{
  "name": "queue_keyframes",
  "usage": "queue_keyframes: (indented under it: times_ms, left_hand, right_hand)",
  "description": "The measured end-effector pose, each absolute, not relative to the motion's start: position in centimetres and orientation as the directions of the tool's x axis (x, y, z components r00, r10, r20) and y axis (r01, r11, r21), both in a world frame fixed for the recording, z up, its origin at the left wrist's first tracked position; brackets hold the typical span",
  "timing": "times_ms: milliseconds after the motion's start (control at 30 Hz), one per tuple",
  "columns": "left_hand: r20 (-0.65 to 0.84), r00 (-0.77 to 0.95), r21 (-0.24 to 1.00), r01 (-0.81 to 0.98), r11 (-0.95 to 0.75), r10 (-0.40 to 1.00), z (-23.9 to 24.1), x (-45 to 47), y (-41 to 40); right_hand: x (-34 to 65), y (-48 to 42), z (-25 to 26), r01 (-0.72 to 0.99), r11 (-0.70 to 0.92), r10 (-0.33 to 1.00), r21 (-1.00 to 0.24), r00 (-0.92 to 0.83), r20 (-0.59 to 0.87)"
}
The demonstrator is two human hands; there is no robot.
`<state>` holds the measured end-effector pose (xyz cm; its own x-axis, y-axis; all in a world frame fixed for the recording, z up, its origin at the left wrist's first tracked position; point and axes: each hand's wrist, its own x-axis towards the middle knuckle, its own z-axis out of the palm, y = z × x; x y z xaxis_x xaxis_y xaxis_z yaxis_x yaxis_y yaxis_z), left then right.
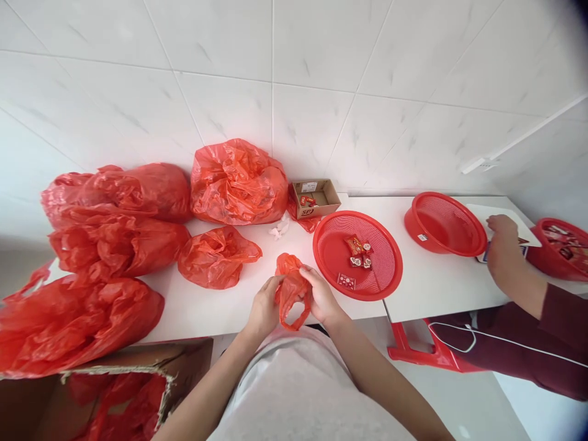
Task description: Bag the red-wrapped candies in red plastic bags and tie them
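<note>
Between my two hands is a small red plastic bag (294, 288), its loop handle hanging down toward me at the table's front edge. My left hand (266, 306) grips the bag's left side with closed fingers. On the other side, my right hand (320, 294) pinches its upper right part. Whether anything lies inside the bag I cannot tell. Just right of my hands stands a red mesh basket (331, 245) with several small wrapped sweets (356, 246) in it. A loosely gathered red bag (220, 260) lies to the left.
Large filled red bags (239, 184) line the back and left. A small cardboard box (321, 199) stands by the wall. Below left is a big carton (188, 361) holding red bags. At right are another basket (441, 223), a co-worker's arm (517, 269) and a full basket (558, 248).
</note>
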<state>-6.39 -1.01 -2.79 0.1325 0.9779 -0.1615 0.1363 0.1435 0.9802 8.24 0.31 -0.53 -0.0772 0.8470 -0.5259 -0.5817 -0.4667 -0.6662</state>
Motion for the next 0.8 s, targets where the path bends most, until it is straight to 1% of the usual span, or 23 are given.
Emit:
queue_keyframes:
  times_ms: [67, 100, 133, 167, 200, 233, 267, 300, 367, 400, 500, 567, 633, 700, 800]
  left_hand:
    - [-0.276, 0.081, 0.961, 0.012, 0.276, 0.958, -2.5, -6.8, -0.4]
    - [-0.314, 0.054, 0.948, -0.028, 0.316, 0.948, -2.6, -7.1, -0.1]
    - [-0.342, 0.026, 0.937, -0.063, 0.343, 0.939, -2.7, -7.3, 0.1]
    - [-0.370, -0.002, 0.923, -0.113, 0.367, 0.929, -3.0, -7.5, 0.3]
    - [-0.394, -0.026, 0.907, -0.169, 0.385, 0.919, -3.3, -7.7, 0.5]
    - [-0.413, -0.048, 0.892, -0.225, 0.393, 0.910, -3.5, -7.8, 0.6]
    - [-0.426, -0.067, 0.877, -0.278, 0.393, 0.902, -3.7, -7.9, 0.7]
    - [-0.436, -0.083, 0.863, -0.323, 0.389, 0.896, -3.8, -7.9, 0.7]
    - [-0.454, -0.103, 0.837, -0.390, 0.384, 0.885, -3.6, -7.7, 0.7]
    - [-0.461, -0.105, 0.827, -0.412, 0.383, 0.881, -3.4, -7.6, 0.7]
    - [-0.465, -0.091, 0.809, -0.447, 0.381, 0.881, -2.8, -7.4, 0.7]
    - [-0.450, -0.105, 0.819, -0.444, 0.363, 0.887, -2.8, -8.1, 1.0]
    - [-0.437, -0.158, 0.843, -0.415, 0.342, 0.886, -3.2, -9.6, 1.4]
    - [-0.432, -0.230, 0.870, -0.359, 0.337, 0.872, -3.8, -11.7, 1.7]
    - [-0.425, -0.315, 0.901, -0.238, 0.363, 0.849, -4.5, -14.2, 1.2]
  right_hand:
    - [8.5, 0.6, -0.2, -0.605, -0.449, 0.853, -0.657, -0.071, -0.517]
    - [8.7, 0.8, 0.0, -0.599, -0.429, 0.864, -0.676, -0.052, -0.501]
    - [8.8, 1.0, 0.2, -0.567, -0.401, 0.882, -0.720, -0.024, -0.471]
    - [8.8, 1.1, 0.4, -0.496, -0.366, 0.905, -0.787, 0.006, -0.425]
    - [8.7, 1.1, 0.6, -0.386, -0.321, 0.933, -0.865, 0.028, -0.358]
    - [8.4, 1.0, 0.7, -0.239, -0.259, 0.961, -0.936, 0.034, -0.275]
    - [7.9, 0.9, 0.8, -0.069, -0.181, 0.983, -0.981, 0.024, -0.183]
    - [7.3, 0.7, 0.8, 0.099, -0.092, 0.996, -0.991, 0.003, -0.092]
    - [6.1, 0.3, 0.3, 0.360, 0.061, 0.998, -0.931, -0.049, 0.046]
    - [5.6, 0.2, -0.1, 0.451, 0.098, 0.995, -0.887, -0.063, 0.077]
    - [5.4, 0.7, -1.4, 0.634, 0.097, 0.995, -0.767, -0.074, 0.064]
    - [6.8, 1.7, -2.0, 0.699, 0.087, 0.996, -0.709, -0.062, 0.062]
    - [9.0, 3.1, -2.0, 0.702, 0.061, 0.997, -0.709, -0.009, 0.077]
    - [11.4, 4.4, -1.7, 0.636, 0.001, 0.995, -0.771, 0.076, 0.064]
    - [13.5, 5.5, -1.1, 0.447, -0.062, 0.990, -0.892, 0.142, 0.002]
